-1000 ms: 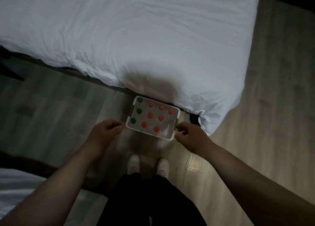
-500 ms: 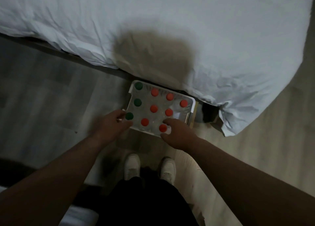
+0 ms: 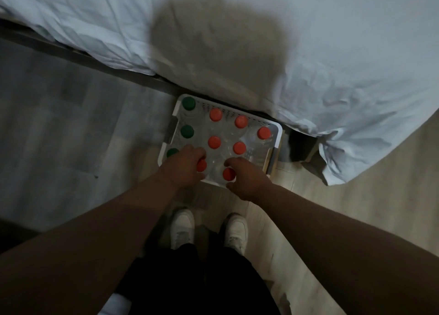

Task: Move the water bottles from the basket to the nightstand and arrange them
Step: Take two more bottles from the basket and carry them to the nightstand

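Presently bent over the white basket (image 3: 278, 136), set on the floor (image 3: 71, 136) at 12 o'clock from the white shoes (image 3: 182, 227) and tucked against the edge of the bed (image 3: 308, 53). Loaded with ten upright water bottles (image 3: 239, 148): three green caps (image 3: 187, 131) in a column along the 9 o'clock wall, seven red caps (image 3: 215, 114) across the remaining space.

With the left hand (image 3: 184, 170), gripping the 7 o'clock bottle (image 3: 202, 166), red-capped, just beside the nearest green cap; fingers curled over the neck, half covering the cap. With the right hand (image 3: 248, 180), gripping the 5 o'clock bottle (image 3: 228, 174), also red-capped; forefinger and thumb curved round the neck, one on each side of the cap. Seated in the row along the 6 o'clock wall in both cases; cannot tell whether raised off the basket bottom.

Crossed at 12 o'clock by a broad dark shadow on the white bedsheet. Bounded at 6 o'clock by dark trousers (image 3: 190, 279).
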`<action>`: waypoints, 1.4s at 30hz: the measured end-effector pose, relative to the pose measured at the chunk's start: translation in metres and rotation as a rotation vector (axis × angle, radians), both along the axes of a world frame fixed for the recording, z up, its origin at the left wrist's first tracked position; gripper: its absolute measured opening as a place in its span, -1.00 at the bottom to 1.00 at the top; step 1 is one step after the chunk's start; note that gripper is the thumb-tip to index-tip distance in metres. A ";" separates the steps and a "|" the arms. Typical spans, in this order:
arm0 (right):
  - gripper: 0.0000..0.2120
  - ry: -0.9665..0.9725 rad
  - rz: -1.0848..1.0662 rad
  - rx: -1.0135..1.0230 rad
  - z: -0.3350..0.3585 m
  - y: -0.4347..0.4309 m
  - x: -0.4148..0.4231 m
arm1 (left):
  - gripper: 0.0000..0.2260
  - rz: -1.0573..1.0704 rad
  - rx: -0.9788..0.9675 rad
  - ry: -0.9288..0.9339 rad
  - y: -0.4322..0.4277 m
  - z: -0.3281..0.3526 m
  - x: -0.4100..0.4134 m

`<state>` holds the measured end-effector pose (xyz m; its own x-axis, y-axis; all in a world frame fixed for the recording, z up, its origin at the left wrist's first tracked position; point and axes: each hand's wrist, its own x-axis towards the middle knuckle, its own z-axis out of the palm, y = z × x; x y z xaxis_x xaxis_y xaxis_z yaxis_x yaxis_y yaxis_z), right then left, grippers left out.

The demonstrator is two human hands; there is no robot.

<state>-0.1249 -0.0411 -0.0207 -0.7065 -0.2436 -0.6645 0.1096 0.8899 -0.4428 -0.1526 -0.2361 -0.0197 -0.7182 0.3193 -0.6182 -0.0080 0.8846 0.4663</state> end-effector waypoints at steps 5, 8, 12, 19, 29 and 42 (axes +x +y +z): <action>-0.58 0.075 0.145 0.043 -0.007 -0.002 -0.008 | -0.72 -0.080 -0.104 0.034 0.011 -0.008 -0.002; -0.76 0.158 0.112 0.016 -0.006 -0.003 -0.005 | -0.81 -0.050 -0.107 0.031 0.014 -0.009 -0.003; -0.87 0.187 -0.043 -0.047 0.001 0.001 0.000 | -0.82 0.050 -0.071 0.017 0.012 0.000 0.000; -0.82 0.275 -0.182 -0.108 0.065 0.015 0.013 | -0.77 0.384 0.086 0.036 -0.001 0.058 0.025; -0.67 0.277 -0.383 -0.266 0.229 0.038 0.030 | -0.66 0.704 0.157 0.115 -0.007 0.217 0.048; -0.70 0.443 -0.490 -0.415 0.442 0.041 0.066 | -0.69 0.848 0.419 0.399 -0.004 0.426 0.089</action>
